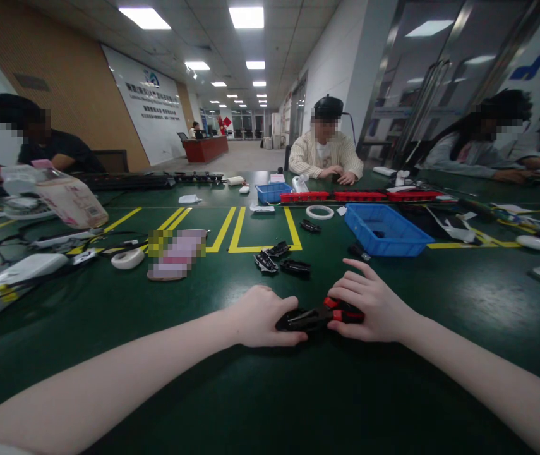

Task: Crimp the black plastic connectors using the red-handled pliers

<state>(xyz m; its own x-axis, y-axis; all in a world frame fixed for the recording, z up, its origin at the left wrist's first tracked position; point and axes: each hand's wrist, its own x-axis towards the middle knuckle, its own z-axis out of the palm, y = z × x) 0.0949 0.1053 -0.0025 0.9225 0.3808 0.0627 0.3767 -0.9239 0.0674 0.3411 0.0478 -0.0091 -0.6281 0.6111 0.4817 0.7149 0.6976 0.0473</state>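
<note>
My left hand [263,316] and my right hand [369,306] meet low on the dark green table [270,392], both closed around one small black and red part [317,316]. The left fingers wrap its black end, the right fingers press on its red end. Just beyond the hands lie a few loose black parts [279,259], untouched.
A blue bin [386,230] stands behind my right hand, a smaller blue bin [272,191] and a row of red parts [359,196] farther back. Tape rolls [127,258], cables and white devices crowd the left side. A seated person [326,158] faces me; others sit at both sides.
</note>
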